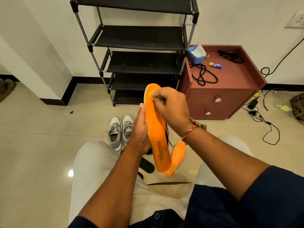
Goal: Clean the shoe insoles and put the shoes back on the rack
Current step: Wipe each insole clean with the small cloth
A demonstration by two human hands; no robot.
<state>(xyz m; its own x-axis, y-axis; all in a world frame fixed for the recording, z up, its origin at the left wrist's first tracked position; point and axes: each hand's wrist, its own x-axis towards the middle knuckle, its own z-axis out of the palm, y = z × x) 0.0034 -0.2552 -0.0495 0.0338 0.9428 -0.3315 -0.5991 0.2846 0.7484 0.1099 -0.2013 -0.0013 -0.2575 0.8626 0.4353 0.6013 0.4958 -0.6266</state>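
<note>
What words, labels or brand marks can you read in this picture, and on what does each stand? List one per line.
"AIR cushion": on the orange insole, near its heel, held by the left hand.
Smaller print beside it: too small to read.
Label on the blue and yellow tube on the cabinet: blurred.
Tags on the grey sneakers, on their tongues: too small to read.

Orange insole (156, 129) heel print: "AIR cushion".
</note>
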